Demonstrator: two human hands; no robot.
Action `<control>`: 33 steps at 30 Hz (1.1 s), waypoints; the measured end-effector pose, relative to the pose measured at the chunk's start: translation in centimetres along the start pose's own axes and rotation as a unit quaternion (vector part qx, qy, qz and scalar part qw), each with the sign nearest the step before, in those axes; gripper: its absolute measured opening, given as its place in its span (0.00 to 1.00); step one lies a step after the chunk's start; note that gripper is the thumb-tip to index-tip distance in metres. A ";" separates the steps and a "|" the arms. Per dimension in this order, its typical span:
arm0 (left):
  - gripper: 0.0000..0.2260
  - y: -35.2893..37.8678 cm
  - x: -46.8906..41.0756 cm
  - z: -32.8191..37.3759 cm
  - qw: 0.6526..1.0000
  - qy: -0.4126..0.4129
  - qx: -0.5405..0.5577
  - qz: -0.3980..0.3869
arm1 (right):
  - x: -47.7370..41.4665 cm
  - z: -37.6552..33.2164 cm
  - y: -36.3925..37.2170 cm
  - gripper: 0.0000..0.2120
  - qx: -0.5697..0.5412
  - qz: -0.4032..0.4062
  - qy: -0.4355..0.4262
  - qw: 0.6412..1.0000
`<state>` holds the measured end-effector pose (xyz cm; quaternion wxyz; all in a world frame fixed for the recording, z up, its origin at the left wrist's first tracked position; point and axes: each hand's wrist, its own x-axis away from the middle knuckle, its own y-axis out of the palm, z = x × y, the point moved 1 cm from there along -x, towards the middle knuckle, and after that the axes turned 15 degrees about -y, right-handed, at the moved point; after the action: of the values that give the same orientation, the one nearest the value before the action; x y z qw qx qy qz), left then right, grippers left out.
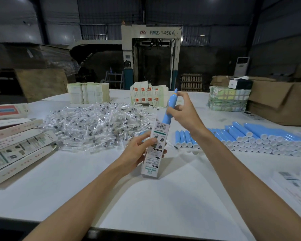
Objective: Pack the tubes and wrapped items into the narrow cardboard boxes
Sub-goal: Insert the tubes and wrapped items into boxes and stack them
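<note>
My left hand [140, 150] grips a narrow printed cardboard box [155, 150], held upright and tilted above the white table [146, 197]. A blue tube [170, 108] with an orange tip stands partway inside the box's open top. My right hand [182, 108] pinches the tube's upper part, its other fingers spread. A big heap of clear-wrapped items [94, 126] lies behind the box at centre left. Rows of blue tubes with white caps [250, 138] lie on the right.
Several filled narrow boxes [16, 146] are stacked at the left. Stacks of flat box blanks [89, 93] [149, 94] and a strapped bundle [228, 100] stand at the table's far side. Large brown cartons [278, 103] sit at far right. Printed sheets [295, 186] lie near right.
</note>
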<state>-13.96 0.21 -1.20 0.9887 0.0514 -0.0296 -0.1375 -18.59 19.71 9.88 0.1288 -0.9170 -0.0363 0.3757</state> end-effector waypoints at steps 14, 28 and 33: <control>0.12 -0.7 0.1 0.5 0.994 0.028 0.010 0.106 | 2.2 2.8 1.9 0.06 0.071 -0.006 -0.015 0.997; 0.11 -2.9 0.5 1.5 0.969 0.067 0.102 0.214 | 4.4 9.6 8.1 0.17 0.593 -0.290 -0.037 0.750; 0.11 -2.7 0.3 1.2 0.974 0.057 0.124 0.178 | 5.6 10.5 8.9 0.21 0.594 -0.277 -0.041 0.754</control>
<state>-14.45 -2.58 -0.30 0.9833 0.1755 0.0017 0.0485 -22.23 14.20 -3.48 0.7442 -0.5900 -0.0633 0.3068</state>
